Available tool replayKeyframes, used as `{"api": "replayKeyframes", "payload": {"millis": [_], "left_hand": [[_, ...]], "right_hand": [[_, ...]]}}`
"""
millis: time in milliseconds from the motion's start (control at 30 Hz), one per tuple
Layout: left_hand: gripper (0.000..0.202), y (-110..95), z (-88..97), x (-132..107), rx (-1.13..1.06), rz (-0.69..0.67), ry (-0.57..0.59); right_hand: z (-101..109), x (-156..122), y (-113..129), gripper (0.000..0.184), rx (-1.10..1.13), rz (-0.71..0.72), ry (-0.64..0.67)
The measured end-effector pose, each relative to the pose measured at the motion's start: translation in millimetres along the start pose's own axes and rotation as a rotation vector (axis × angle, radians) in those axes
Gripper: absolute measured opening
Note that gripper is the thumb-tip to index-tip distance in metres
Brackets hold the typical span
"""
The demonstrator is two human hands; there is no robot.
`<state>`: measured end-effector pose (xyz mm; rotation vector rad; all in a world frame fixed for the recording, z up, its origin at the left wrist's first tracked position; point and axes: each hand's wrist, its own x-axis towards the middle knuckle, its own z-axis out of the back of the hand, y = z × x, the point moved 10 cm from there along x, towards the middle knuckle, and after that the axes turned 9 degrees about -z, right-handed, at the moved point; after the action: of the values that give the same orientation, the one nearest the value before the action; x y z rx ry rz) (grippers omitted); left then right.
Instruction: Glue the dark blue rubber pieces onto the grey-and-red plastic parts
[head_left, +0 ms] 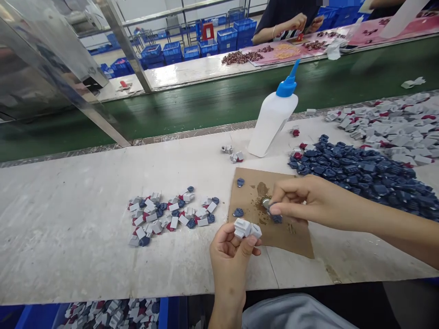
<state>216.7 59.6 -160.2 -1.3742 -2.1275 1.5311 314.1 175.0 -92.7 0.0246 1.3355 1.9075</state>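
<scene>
My left hand (231, 256) pinches a small light grey plastic part (243, 228) between thumb and fingers, just over the near edge of a brown cardboard sheet (240, 196). Above the middle of that sheet, my right hand (295, 198) is closed on a small dark blue plastic piece (273, 209), mostly covered by the fingertips. Beside those fingertips is a small round silvery thing (265, 203), amid wet brown stains. Two loose dark blue pieces (238, 212) lie on the cardboard's left side; another dark blue piece (276, 219) shows under my right hand.
A white squeeze bottle (272, 119) with a blue nozzle stands behind the cardboard. Dark blue pieces (363, 173) and grey parts (398, 128) are heaped right. Joined grey, red and blue parts (171, 212) lie left. A blue bin (163, 315) sits below; a co-worker (288, 23) works across the green belt (192, 107).
</scene>
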Motion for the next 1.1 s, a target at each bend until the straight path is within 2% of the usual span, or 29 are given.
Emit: {"api": "replayKeyframes", "payload": {"millis": [100, 233, 467, 667, 800, 1000, 1067, 1100], "left_hand": [[0.029, -2, -5.8, -4, -0.008, 0.019, 0.039], [0.030, -5, -11.6, -8, -0.025, 0.020, 0.060], [0.028, -10, -10.1, -10, 0.025, -0.020, 0.056], [0.024, -18, -8.4, -9, 0.203, -0.122, 0.101], [0.019, -17, -12.1, -9, 0.218, -0.159, 0.141], [0.024, -8, -9.6, -5, 0.216, -0.117, 0.147], [0.028, -5, -12.6, -4, 0.190, -0.079, 0.175], [0.030, -3, -15.5, -5, 0.179, -0.057, 0.198]], "right_hand": [[-14, -10, 1, 0.032, 0.274, -0.092, 0.114], [-29, -14, -3, 0.031, 0.374, -0.135, 0.183], [-34, -14, -3, 0.032, 0.320, -0.131, 0.204], [-35, -15, 3, 0.032, 0.174, -0.123, 0.253], [-42, -14, -2, 0.035, 0.279, -0.155, 0.289], [-57, -10, -21, 0.037, 0.511, -0.133, 0.277], [-48, -6, -19, 0.039, 0.519, -0.076, 0.180], [-37, -4, -16, 0.040, 0.527, -0.034, 0.065]]}}
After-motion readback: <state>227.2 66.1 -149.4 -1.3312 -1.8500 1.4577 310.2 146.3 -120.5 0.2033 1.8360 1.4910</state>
